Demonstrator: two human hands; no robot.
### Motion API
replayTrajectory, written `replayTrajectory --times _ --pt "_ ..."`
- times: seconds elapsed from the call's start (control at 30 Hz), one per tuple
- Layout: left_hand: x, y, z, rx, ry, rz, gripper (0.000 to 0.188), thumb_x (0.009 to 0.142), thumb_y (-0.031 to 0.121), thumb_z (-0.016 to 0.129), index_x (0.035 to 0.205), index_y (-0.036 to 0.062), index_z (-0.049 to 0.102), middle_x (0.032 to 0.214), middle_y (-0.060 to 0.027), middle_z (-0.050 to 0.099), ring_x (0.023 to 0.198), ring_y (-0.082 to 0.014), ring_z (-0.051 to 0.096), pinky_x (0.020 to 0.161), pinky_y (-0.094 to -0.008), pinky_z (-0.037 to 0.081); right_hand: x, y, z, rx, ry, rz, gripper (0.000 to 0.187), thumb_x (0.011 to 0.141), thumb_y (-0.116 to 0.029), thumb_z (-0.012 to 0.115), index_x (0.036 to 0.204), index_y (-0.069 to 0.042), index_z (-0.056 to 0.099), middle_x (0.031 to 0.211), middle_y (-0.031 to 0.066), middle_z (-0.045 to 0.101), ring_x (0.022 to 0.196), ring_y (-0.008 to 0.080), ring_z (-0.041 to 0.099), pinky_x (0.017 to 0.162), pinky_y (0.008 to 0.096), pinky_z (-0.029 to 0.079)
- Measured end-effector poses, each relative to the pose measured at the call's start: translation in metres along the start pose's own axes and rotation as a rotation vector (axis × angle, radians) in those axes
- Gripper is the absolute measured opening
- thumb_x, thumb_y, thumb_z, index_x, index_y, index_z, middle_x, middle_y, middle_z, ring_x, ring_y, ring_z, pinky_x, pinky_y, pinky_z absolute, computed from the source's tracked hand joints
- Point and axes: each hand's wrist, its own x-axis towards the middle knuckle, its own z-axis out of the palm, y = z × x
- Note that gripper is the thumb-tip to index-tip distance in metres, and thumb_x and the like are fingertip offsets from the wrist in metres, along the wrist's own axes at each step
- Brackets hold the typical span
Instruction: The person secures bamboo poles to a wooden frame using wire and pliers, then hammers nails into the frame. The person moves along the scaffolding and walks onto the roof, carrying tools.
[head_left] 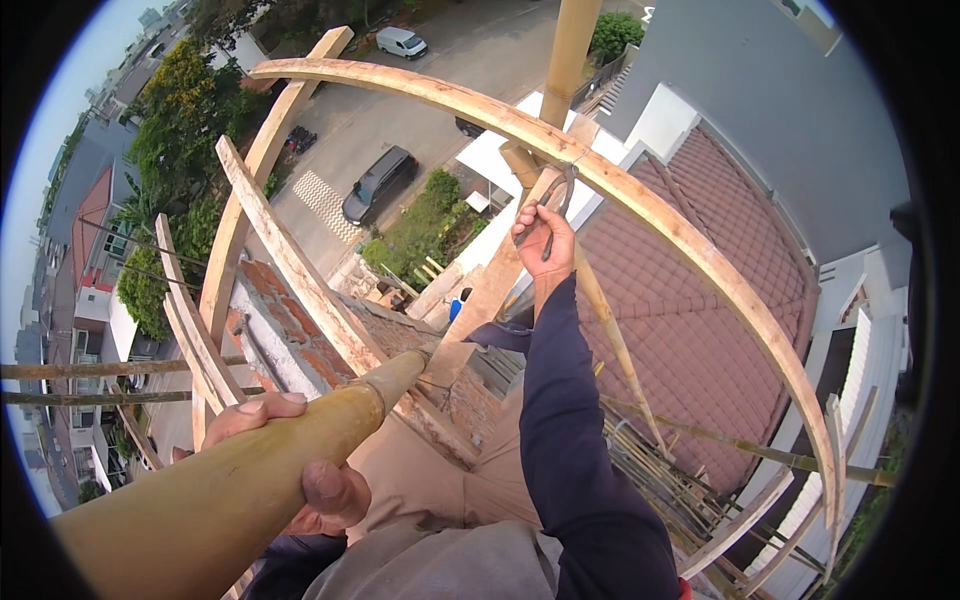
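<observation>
High above a street and red tiled roof (700, 300), the left hand (290, 460) grips a bamboo pole (250, 480) pointing toward one o'clock, while the right hand (543, 240), nearer the joint, clasps pincers (553, 200) at twelve o'clock against the curved plank (660, 215).

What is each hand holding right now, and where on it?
The left hand grips a bamboo pole around its shaft, partway along. The right hand holds pincers by their handles, jaws up at the wooden plank.
</observation>
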Motion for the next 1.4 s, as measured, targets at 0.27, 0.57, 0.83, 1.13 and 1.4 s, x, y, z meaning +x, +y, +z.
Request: replayTrajectory --times 0.27,0.57,0.83,1.13,1.4 --pt "-0.005 -0.010 0.005 -0.069 0.114 0.122 0.071 0.090 0.051 0.060 0.128 0.0001 0.029 0.112 -0.0148 0.043 0.089 -0.0241 0.054 0.074 -0.0350 0.046 -0.025 -0.046 -0.027 -0.808 0.296 0.102 0.044 0.099 -0.024 0.056 0.135 -0.004 0.041 0.099 0.0136 0.067 0.088 0.0211 0.069 0.055 0.0263 0.050" --pt "-0.005 -0.007 0.002 -0.071 0.036 0.107 0.065 0.092 0.044 0.057 0.130 -0.0008 0.028 0.116 -0.0159 0.042 0.092 -0.0237 0.054 0.077 -0.0356 0.046 -0.034 -0.026 -0.038 -0.540 -0.036 0.089 0.071 0.096 -0.007 0.054 0.154 -0.027 0.018 0.123 0.0188 0.058 0.106 0.0304 0.064 0.084 0.0435 0.056" --pt "-0.007 -0.012 0.001 0.018 0.063 0.150 0.077 0.094 0.048 0.054 0.139 -0.0036 0.018 0.114 -0.0176 0.042 0.088 -0.0241 0.054 0.075 -0.0345 0.046 -0.082 0.000 -0.023 -0.615 0.254 0.056 0.069 0.095 -0.011 0.059 0.151 -0.032 0.024 0.117 0.0070 0.055 0.097 0.0210 0.059 0.078 0.0425 0.054" --pt "-0.004 -0.012 0.000 0.050 0.035 0.173 0.067 0.094 0.049 0.053 0.129 -0.0032 0.027 0.111 -0.0166 0.042 0.087 -0.0236 0.053 0.071 -0.0342 0.047 0.005 -0.122 0.047 -2.399 0.563 0.196 0.062 0.089 -0.014 0.051 0.149 -0.021 0.037 0.130 0.0184 0.060 0.116 0.0378 0.059 0.095 0.0447 0.050" --pt "-0.005 -0.011 -0.003 0.012 -0.018 0.101 0.069 0.091 0.052 0.057 0.124 -0.0045 0.034 0.111 -0.0152 0.043 0.088 -0.0222 0.052 0.070 -0.0327 0.047 0.041 -0.125 0.072 -2.802 0.598 0.343 0.043 0.091 -0.019 0.050 0.132 -0.013 0.059 0.130 0.0152 0.061 0.122 0.0329 0.058 0.094 0.0524 0.049"
